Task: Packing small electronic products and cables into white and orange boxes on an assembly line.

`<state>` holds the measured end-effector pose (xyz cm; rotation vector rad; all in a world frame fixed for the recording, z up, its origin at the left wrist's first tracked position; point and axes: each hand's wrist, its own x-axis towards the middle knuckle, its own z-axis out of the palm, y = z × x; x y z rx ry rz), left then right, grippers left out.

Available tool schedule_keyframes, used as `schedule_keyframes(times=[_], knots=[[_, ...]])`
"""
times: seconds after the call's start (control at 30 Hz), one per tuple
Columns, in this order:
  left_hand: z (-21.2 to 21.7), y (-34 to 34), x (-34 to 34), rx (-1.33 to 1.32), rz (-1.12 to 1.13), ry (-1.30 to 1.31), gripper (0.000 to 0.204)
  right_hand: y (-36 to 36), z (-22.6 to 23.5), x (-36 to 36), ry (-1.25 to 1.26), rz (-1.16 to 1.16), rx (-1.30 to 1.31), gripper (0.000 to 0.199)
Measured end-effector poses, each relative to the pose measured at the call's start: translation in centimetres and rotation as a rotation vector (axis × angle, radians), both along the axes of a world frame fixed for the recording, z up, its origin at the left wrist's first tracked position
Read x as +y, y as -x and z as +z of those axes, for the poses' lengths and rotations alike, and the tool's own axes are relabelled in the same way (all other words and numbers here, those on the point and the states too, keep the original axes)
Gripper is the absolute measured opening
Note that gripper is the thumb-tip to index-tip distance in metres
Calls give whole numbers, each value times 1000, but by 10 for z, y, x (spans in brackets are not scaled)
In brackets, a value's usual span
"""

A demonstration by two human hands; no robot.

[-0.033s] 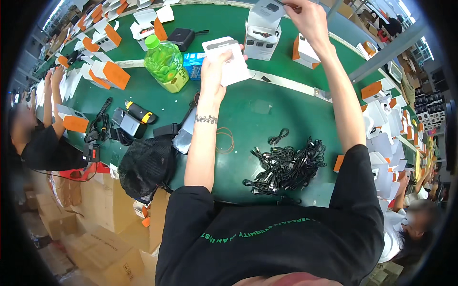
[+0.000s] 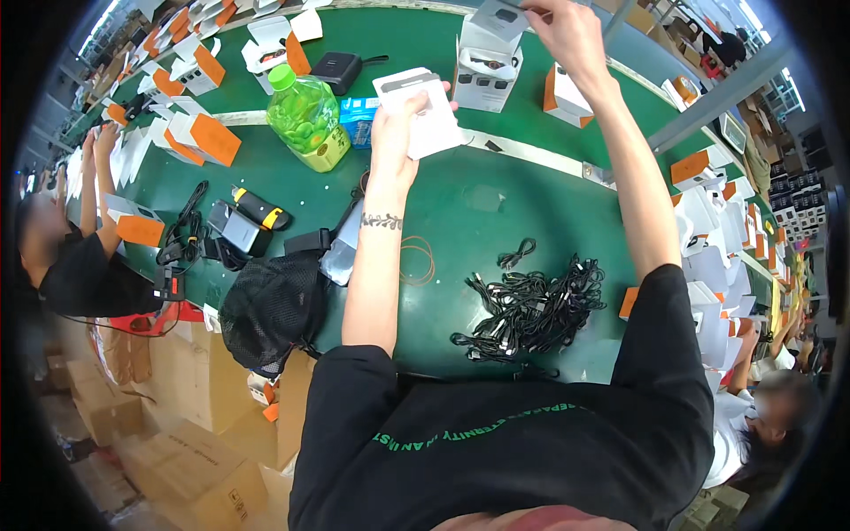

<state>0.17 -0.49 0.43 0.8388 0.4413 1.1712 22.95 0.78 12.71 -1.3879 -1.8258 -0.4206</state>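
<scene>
My left hand (image 2: 398,124) is closed on a flat white card packet (image 2: 434,126) with a slot near its top edge, thumb across its face. Farther off to the right, my right hand (image 2: 571,35) is raised and pinches the edge of the grey-white lid flap (image 2: 498,18) of an open white box (image 2: 483,88). That box stands upright on the green bench and has dark devices printed on its front. Something dark shows inside its opening. A pile of bundled black cables (image 2: 536,310) lies between my forearms, with one loose cable bundle (image 2: 516,254) beyond it.
A green bottle (image 2: 305,119) and a blue packet (image 2: 359,121) stand left of my left hand. A black mesh bag (image 2: 274,310) sits at the bench's near edge. White-and-orange boxes (image 2: 205,139) line both sides. Another person's arms (image 2: 102,177) reach in at far left.
The white card packet has shifted very slightly to the left in my left hand. Everything else looks the same.
</scene>
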Motion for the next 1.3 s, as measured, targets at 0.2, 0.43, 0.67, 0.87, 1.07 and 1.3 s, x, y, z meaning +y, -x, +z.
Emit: schedule_keyframes(times=[0.2, 0.43, 0.67, 0.87, 1.07, 1.3], knots=[[3, 3, 0, 8, 47, 13, 38, -27, -57, 46, 27, -226, -494, 14], [0, -1, 1, 9, 84, 53, 34, -16, -49, 50, 32, -256, -421, 12], [-9, -29, 8, 567, 140, -522, 33, -31, -48, 24, 81, -288, -454, 10], [4, -96, 23, 1394, 95, -873, 41, -41, -46, 24, 141, -251, -488, 15], [-24, -113, 30, 1334, 187, -935, 40, -56, -58, 31, 116, -196, -704, 8], [-34, -118, 9, 1136, 309, -911, 38, -41, -61, 40, 91, -117, -607, 13]])
